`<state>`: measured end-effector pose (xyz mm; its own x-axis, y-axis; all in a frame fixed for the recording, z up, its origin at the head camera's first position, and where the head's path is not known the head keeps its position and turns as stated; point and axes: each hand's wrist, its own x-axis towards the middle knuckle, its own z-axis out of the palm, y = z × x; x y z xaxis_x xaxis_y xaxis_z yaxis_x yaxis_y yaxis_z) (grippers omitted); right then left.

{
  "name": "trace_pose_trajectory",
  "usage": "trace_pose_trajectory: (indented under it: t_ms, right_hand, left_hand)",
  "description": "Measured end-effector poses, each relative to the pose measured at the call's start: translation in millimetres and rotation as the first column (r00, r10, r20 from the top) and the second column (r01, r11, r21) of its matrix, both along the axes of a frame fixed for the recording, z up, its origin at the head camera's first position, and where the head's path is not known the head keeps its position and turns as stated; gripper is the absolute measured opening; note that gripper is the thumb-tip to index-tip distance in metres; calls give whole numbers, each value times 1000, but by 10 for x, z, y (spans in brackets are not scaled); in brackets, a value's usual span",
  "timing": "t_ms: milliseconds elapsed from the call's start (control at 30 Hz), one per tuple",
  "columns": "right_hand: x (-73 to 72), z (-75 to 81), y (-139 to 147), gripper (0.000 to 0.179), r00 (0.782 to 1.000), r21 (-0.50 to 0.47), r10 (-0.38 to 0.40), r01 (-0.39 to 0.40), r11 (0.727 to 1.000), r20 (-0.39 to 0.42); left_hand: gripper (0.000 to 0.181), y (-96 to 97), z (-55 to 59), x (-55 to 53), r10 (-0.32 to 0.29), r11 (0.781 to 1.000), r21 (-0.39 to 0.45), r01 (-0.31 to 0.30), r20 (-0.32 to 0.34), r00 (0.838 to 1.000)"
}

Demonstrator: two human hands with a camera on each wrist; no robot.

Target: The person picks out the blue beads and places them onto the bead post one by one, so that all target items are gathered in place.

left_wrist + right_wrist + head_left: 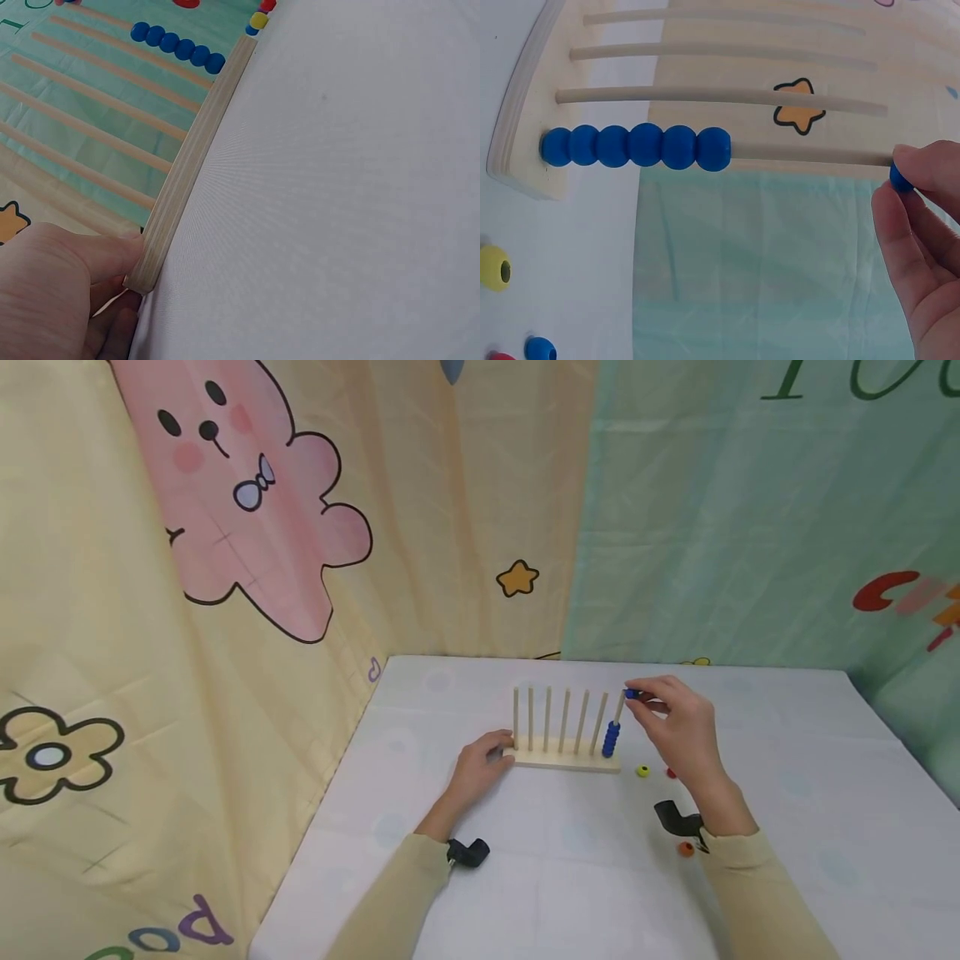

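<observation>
A wooden peg rack (566, 761) with several upright rods stands on the table. Its left end is gripped by my left hand (477, 770), the thumb on one side and the fingers on the other in the left wrist view. Several blue beads (645, 145) are stacked at the bottom of the rightmost rod. At that rod's tip, my right hand (686, 727) pinches another blue bead (901, 178) between thumb and fingers. Whether the rod has entered this bead's hole cannot be told. The other rods hold no beads.
Right of the rack lie a yellow bead (642, 771), a red bead (671, 772) and a loose blue bead (540, 349). An orange bead (686, 849) is near the right wrist. Printed curtains (465, 510) hang behind the white table (570, 877).
</observation>
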<state>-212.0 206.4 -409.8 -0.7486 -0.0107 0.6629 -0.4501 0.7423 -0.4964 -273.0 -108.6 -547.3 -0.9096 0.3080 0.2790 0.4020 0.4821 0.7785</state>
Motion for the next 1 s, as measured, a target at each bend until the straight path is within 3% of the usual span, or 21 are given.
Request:
trace_pose_trajectory:
  t_ms: [1000]
  right_hand:
    - [-111,8,-39,27,1000,16,21,-21,1000,6]
  left_hand:
    - [26,-1,19,5,1,1000,-11,-1,20,1000]
